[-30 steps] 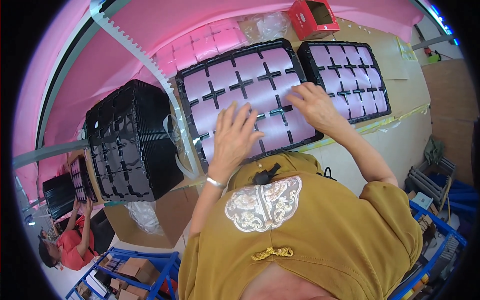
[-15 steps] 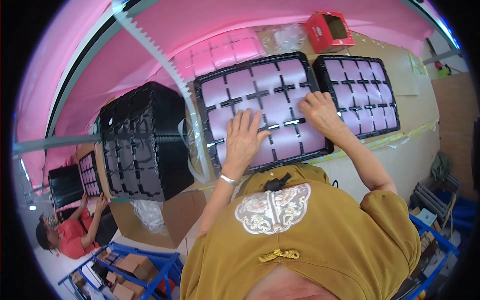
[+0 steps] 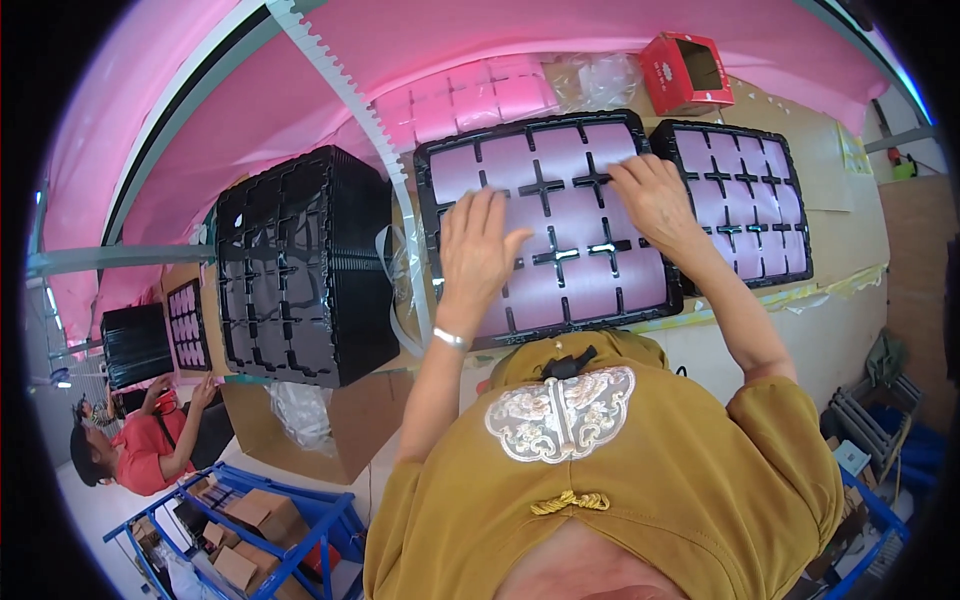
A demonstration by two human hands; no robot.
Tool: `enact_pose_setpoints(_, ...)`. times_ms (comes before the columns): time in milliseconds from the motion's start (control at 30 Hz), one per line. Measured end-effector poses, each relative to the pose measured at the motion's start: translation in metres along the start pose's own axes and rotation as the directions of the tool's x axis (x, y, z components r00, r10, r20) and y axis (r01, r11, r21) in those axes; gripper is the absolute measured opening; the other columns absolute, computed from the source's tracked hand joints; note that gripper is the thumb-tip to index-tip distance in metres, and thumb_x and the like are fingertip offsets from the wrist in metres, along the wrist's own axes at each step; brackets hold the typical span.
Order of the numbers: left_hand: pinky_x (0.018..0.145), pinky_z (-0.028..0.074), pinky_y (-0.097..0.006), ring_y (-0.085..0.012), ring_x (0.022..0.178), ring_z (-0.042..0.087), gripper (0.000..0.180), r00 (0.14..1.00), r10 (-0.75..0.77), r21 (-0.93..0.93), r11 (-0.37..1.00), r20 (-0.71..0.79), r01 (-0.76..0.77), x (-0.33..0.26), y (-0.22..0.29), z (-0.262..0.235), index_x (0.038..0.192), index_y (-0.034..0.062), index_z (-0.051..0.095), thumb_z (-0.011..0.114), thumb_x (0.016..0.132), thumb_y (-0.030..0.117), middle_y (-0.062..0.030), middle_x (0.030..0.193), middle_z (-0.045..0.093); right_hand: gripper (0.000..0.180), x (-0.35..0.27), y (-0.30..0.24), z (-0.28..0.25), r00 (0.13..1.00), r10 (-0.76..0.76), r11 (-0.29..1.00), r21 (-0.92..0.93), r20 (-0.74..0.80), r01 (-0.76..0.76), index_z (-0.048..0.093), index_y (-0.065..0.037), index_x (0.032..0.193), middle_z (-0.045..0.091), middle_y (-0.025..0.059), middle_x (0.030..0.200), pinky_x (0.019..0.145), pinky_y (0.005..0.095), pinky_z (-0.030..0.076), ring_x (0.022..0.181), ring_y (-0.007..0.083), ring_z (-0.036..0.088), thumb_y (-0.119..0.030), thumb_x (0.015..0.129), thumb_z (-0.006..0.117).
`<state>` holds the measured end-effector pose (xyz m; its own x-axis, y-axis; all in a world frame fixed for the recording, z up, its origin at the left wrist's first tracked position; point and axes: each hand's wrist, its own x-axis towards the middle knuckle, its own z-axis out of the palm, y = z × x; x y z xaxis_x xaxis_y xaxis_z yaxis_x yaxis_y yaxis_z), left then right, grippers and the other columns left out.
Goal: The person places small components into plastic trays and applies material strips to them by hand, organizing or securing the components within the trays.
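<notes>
Resting left hand (image 3: 474,250) spread, grasping nothing, over black tray (image 3: 541,187) with lilac panels (image 3: 585,217); curling right hand (image 3: 656,205) there, unclear whether pinching.

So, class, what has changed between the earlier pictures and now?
The left hand has moved leftward and away from the body across the large tray; the right hand has also moved away from the body. Neither visibly picked up or released anything. The neighbouring tray, black stack and red box stayed put.
</notes>
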<state>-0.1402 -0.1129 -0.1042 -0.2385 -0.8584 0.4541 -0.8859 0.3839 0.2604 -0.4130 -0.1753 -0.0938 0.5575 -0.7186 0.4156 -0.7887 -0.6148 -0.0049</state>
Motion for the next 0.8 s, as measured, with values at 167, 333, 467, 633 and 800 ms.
enact_pose_setpoints(167, 0.093, 0.044, -0.046, -0.0339, 0.115, 0.052, 0.053, 0.987, 0.070, 0.037, 0.996, 0.142, -0.076, 0.038, 0.002, 0.041, 0.125, 0.0099, 0.059, 0.059, 0.086, 0.047, -0.0075, 0.124, 0.059, 0.024, 0.032, -0.019, 0.040, 0.986, -0.143, 0.986, 0.079, -0.084, 0.150, 0.065, -0.010, 0.103, 0.057, 0.0063, 0.095, 0.077, 0.0401, 0.042, 0.092, 0.0264, 0.056, -0.015, 0.080, 0.057)
enact_pose_setpoints(333, 0.089, 0.047, -0.048, -0.0344, 0.112, 0.055, 0.055, 0.990, 0.006, 0.069, 0.997, 0.143, -0.016, 0.033, -0.004, 0.045, 0.127, 0.0111, 0.058, 0.056, 0.088, 0.050, -0.0072, 0.121, 0.062, 0.021, 0.020, 0.003, 0.066, 0.999, -0.025, 0.999, 0.036, 0.041, 0.024, 0.064, -0.011, 0.099, 0.057, 0.0065, 0.096, 0.077, 0.0411, 0.043, 0.094, 0.0268, 0.056, -0.015, 0.080, 0.055)
enact_pose_setpoints(467, 0.084, 0.046, -0.049, -0.0372, 0.107, 0.056, 0.055, 0.999, 0.000, 0.115, 0.993, 0.047, -0.005, 0.032, -0.028, 0.049, 0.123, 0.0116, 0.061, 0.056, 0.087, 0.052, -0.0068, 0.118, 0.063, 0.024, 0.018, 0.022, 0.066, 0.999, 0.011, 1.000, 0.010, 0.040, -0.012, 0.067, -0.014, 0.102, 0.058, 0.0065, 0.096, 0.076, 0.0421, 0.046, 0.095, 0.0268, 0.057, -0.012, 0.080, 0.055)
enact_pose_setpoints(633, 0.083, 0.049, -0.050, -0.0380, 0.105, 0.057, 0.050, 0.989, -0.115, 0.103, 0.989, 0.095, 0.105, 0.034, -0.055, 0.034, 0.122, 0.0081, 0.060, 0.059, 0.088, 0.045, -0.0121, 0.118, 0.062, 0.032, 0.021, 0.040, 0.059, 0.989, 0.106, 0.973, -0.217, 0.101, -0.082, 0.066, -0.016, 0.109, 0.058, 0.0063, 0.096, 0.077, 0.0416, 0.046, 0.096, 0.0263, 0.057, -0.009, 0.081, 0.054)
enact_pose_setpoints(800, 0.080, 0.048, -0.044, -0.0326, 0.094, 0.059, 0.037, 0.991, 0.112, -0.016, 0.993, -0.080, -0.114, -0.021, -0.030, -0.029, 0.111, 0.0038, 0.064, 0.069, 0.083, 0.026, -0.0131, 0.109, 0.061, 0.030, -0.021, 0.007, -0.009, 0.997, -0.078, 0.997, -0.021, 0.025, 0.079, 0.066, -0.013, 0.106, 0.055, 0.0062, 0.093, 0.075, 0.0392, 0.043, 0.092, 0.0257, 0.054, -0.011, 0.078, 0.057)
